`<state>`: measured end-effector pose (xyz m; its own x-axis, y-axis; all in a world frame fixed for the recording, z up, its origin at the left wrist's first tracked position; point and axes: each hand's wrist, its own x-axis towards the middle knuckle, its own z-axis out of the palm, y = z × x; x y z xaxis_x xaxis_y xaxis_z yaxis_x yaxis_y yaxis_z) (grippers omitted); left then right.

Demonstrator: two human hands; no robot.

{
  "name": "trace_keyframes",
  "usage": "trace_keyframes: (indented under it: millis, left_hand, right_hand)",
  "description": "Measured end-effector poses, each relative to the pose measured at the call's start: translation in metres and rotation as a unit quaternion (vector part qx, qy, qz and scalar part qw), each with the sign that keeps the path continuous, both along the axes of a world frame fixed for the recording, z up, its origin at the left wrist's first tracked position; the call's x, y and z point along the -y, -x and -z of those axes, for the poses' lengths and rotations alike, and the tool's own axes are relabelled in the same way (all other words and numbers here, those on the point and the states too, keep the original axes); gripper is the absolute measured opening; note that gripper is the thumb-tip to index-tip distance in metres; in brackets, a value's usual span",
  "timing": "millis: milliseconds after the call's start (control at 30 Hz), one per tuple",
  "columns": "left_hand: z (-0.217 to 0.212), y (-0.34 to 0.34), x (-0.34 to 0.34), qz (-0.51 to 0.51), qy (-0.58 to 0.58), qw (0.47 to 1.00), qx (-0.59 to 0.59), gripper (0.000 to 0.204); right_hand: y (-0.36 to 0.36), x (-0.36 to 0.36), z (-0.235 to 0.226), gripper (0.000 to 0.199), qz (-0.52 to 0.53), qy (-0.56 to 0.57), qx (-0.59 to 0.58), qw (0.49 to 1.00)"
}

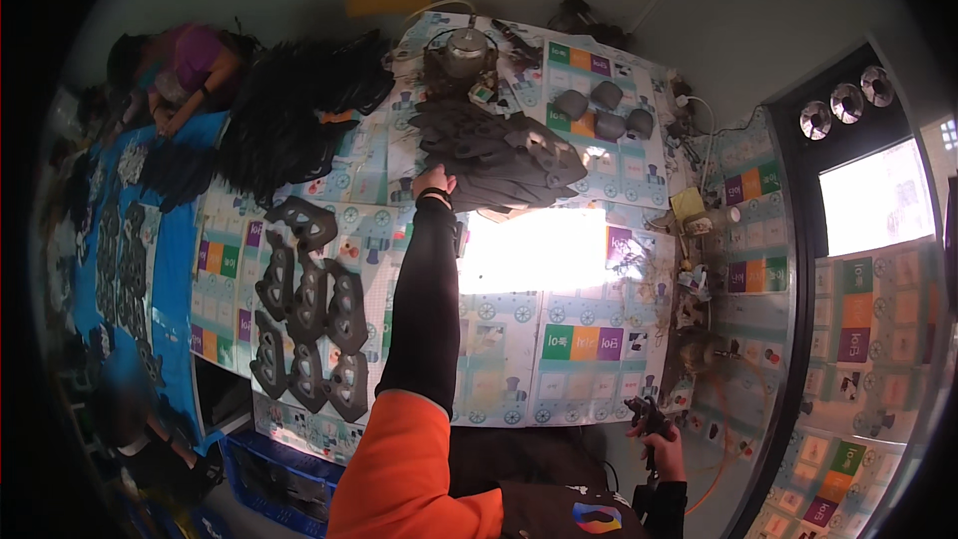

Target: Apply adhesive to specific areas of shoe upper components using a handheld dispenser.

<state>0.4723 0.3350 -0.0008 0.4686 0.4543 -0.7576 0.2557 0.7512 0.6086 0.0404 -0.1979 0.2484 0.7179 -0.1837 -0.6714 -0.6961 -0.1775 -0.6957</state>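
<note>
My left hand reaches far across the table and touches the near edge of a stack of dark grey cut pieces; its fingers rest on the stack. My left arm wears a black sleeve under an orange one. My right hand stays low at the table's near right edge, closed around a small dark tool. Several more dark shaped pieces lie spread out in rows to the left of my arm.
The table has a patterned colourful cover. A round metal machine stands at the far side, grey pads beside it. A heap of black material lies far left, where another person bends over. A blue crate sits below.
</note>
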Motion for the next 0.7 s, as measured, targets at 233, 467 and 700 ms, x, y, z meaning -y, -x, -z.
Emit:
trace_keyframes:
  millis: [233,467,700]
  left_hand:
    - [0.016,-0.002,-0.028,0.098,-0.071,0.992,-0.033,0.025]
    - [0.001,0.081,0.016,-0.1,-0.033,0.978,0.18,0.019]
    - [-0.062,0.324,0.142,0.057,0.066,0.983,0.162,0.035]
  right_hand:
    - [0.009,0.002,-0.009,0.041,-0.029,0.003,-0.041,0.999]
    - [-0.002,0.021,0.013,0.042,-0.071,-0.022,-0.027,0.997]
    - [-0.039,0.044,0.04,0.04,-0.156,-0.045,0.009,0.987]
